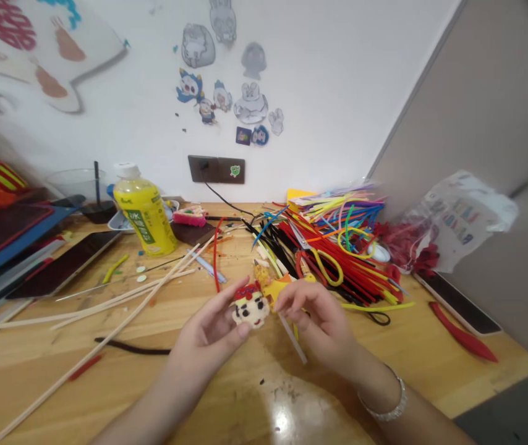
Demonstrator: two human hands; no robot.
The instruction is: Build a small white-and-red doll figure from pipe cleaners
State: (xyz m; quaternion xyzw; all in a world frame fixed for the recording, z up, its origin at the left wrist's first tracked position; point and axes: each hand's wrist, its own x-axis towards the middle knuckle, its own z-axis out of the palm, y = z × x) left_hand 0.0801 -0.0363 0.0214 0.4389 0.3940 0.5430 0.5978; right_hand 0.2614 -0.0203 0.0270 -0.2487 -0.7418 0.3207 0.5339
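My left hand (212, 330) is closed round a small doll head (251, 309) with a cream face, black eyes and brows, and a red and yellow headpiece. The face is turned toward me. Just right of it, the fingers of my right hand (322, 321) are pinched together. A thin, pale, translucent stick (294, 341) slants down from those fingertips, and they seem to grip its upper end. Behind the fingers shows a yellow-orange fuzzy piece (276, 287), partly hidden; whether my right hand touches it I cannot tell.
Scissors (317, 253) with yellow handles lie on a heap of coloured pipe cleaners (352, 266). Left stand a yellow drink bottle (146, 213) and a plastic cup (99, 210). Long wooden sticks (120, 321) cross the table's left. A phone (459, 303) and tablet (64, 262) lie at the sides.
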